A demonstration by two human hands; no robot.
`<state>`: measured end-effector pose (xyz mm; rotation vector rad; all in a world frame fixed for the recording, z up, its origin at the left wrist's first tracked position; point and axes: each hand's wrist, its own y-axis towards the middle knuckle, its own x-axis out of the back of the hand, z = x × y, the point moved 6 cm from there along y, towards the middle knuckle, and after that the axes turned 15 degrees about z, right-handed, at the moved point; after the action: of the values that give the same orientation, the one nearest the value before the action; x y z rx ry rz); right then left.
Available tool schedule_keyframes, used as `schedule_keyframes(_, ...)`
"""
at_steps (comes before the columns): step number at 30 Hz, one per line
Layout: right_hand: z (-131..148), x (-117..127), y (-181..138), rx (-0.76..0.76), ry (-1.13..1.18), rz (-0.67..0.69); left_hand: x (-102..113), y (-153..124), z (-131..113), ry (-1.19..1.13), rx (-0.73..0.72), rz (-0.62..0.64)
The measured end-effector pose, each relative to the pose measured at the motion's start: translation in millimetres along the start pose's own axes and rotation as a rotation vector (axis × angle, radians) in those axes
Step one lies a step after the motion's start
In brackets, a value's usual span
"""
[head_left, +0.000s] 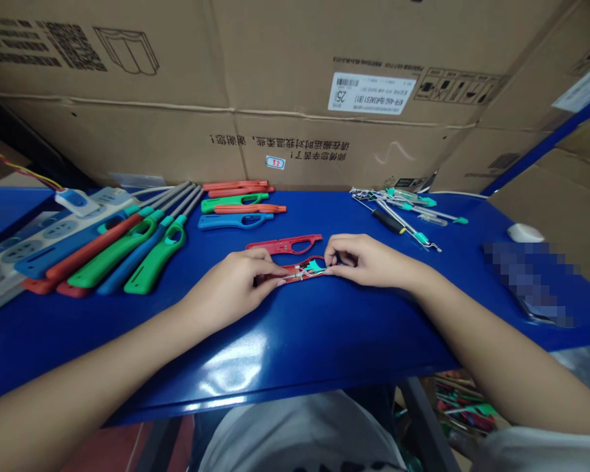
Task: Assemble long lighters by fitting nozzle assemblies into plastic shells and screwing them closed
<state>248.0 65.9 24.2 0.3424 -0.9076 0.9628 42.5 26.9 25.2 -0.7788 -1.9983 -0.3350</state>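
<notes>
Hands, both at the near-middle of the blue table [255, 367]. Left hand [240, 282]: narrow pinch, thumb and forefinger closed on the left end of an open red shell [291, 269]; whether the fingertips also grip a small part inside cannot be told. Right hand [358, 262]: thumb and forefinger nearly together at the shell's right end, remaining fingers curled in; exact contact partly hidden. Shell lies between the two hands, with a teal piece [314, 266] and pale thin parts inside it.

Surroundings: fingers cover both ends of the shell. Second red half [268, 247] lies just behind it, near the left hand. Farther back, orange, green and blue handle pieces [236, 221] lie in a stacked row. Left side: assembled lighters [145, 265] with grey rods, fanned beside a white power strip [59, 229]. Right side, beyond the right hand: loose rods with teal ends [406, 223] and a screwdriver [388, 221], black and yellow handle. Cardboard [177, 137] stands along the back edge.

Orientation: shell's long axis runs left to right across the table, slightly slanted, right end a little farther from the person. Inner side faces up; looped part toward the right hand.
</notes>
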Motion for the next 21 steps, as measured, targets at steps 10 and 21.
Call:
schedule_keyframes(10, 2.1, -0.4, 0.3, 0.043, 0.020, -0.005, -1.6, 0.3, 1.5, -0.003, 0.015, 0.012)
schedule_keyframes(21, -1.4, 1.1, -0.7, 0.000, 0.066, 0.040, -0.9, 1.1, 0.8, -0.012, -0.010, 0.001)
